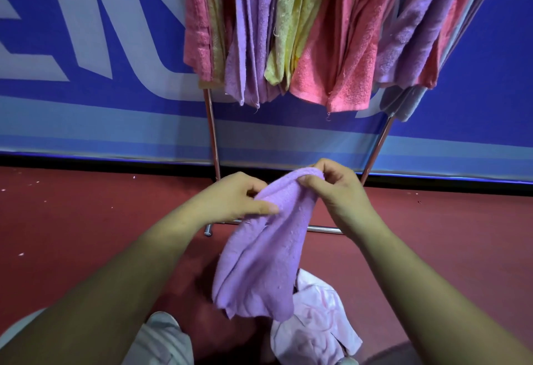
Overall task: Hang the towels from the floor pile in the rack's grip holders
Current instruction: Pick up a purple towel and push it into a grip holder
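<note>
Lilac towel (259,263) hangs low, near me and in front of the rack (212,136). Its top edge is bunched between my two hands and the rest droops in loose folds. On the left, my left hand (242,197) pinches the edge between the thumb and curled fingers. On the right, my right hand (337,188) pinches the higher bunch of the same edge with its fingertips. Below and to the right of the hem lies the floor pile (314,324), pale pink cloth on the red floor (86,220); I cannot tell whether the hem touches it. Farther off, the hung towels (288,33), pink, yellow and purple, crowd the rack side by side. The grip holders are above the frame, so I cannot see a free one. I judge the step in hand to be readying a corner for a holder. To do it well I would work my hands apart along the edge until one corner sits flat in a single pinch, not wadded. Then I would look up for an open holder before raising the corner.
</note>
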A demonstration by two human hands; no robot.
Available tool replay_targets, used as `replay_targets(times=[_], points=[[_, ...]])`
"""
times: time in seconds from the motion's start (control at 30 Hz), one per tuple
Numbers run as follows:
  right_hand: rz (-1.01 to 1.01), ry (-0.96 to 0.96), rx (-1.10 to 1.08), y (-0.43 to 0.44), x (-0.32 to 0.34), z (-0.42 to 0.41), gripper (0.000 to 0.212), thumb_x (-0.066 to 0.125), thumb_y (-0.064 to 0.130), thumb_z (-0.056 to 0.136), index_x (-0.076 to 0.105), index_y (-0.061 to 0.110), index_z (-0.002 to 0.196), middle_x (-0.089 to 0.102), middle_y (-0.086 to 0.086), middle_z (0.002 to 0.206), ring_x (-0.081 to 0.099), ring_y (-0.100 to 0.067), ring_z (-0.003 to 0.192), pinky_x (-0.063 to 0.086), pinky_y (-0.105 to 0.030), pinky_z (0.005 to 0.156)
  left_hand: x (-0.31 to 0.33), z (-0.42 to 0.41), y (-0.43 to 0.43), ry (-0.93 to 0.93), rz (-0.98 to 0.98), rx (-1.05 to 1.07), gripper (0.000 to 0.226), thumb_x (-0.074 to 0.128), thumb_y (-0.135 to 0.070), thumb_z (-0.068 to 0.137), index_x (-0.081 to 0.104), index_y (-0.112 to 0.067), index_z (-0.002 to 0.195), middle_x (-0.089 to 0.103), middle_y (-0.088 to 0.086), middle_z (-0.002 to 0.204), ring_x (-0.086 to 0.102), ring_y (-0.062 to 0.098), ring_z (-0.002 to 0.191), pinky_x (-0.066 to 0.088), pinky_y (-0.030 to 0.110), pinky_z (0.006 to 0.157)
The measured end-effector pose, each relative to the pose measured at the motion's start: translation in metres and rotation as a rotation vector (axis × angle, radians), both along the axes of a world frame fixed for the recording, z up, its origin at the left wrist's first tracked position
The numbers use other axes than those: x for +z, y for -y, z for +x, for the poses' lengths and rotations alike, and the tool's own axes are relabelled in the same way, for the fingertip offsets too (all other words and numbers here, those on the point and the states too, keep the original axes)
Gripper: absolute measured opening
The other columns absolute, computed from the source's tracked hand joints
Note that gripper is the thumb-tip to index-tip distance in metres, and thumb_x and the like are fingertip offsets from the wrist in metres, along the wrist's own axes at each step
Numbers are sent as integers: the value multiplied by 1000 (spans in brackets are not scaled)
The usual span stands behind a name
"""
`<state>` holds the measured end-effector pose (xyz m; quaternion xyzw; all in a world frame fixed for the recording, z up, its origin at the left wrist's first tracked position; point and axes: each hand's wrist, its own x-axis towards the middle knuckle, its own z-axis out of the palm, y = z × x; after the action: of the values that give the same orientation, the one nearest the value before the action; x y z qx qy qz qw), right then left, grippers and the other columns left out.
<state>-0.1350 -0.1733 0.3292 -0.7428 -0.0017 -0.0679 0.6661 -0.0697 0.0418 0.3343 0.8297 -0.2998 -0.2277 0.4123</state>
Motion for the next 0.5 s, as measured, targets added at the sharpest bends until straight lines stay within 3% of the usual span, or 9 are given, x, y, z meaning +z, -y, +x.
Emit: replay_targets(times=[0.07, 0.2, 0.3, 0.4, 0.5], points=[[-29, -31, -15, 4, 1, 0, 29, 70, 10, 88, 49, 13, 68, 51, 1, 65, 45, -15, 65, 36, -32, 63, -3, 2, -3, 10, -62, 46, 32, 71, -39, 86, 67, -7, 82, 55, -3, 72, 46, 9, 71, 36, 32, 70], [-346, -126, 135, 16, -1, 3, 31, 80, 22, 82, 55, 9, 71, 53, 5, 64, 46, -9, 62, 38, -29, 59, 3, 2, -6, -96, -405, 250, 27, 60, -33, 91, 59, -10, 77, 48, -1, 76, 40, 13, 76, 30, 32, 69], [-644, -281, 259, 24, -11, 5, 26, 81, 25, 76, 60, 10, 73, 60, -2, 62, 53, -11, 57, 50, -35, 57, 1, 5, -5, -97, -467, 323, 30, 58, -30, 91, 57, -1, 84, 49, 4, 79, 42, 15, 78, 30, 33, 73], [-970, -395, 252, 30, -14, 6, 28, 77, 26, 73, 53, 14, 64, 56, -1, 57, 54, -18, 55, 49, -34, 53, -3, 8, -6, -70, -497, 465, 27, 58, -26, 91, 57, -1, 83, 50, 3, 77, 45, 13, 77, 33, 32, 74], [-750, -231, 154, 31, -13, 6, 24, 75, 24, 76, 57, 15, 64, 49, 8, 59, 44, -12, 59, 40, -30, 54, -7, 17, -12, 8, -373, 520, 29, 57, -32, 85, 57, -4, 81, 50, -1, 72, 44, 11, 72, 34, 31, 71]])
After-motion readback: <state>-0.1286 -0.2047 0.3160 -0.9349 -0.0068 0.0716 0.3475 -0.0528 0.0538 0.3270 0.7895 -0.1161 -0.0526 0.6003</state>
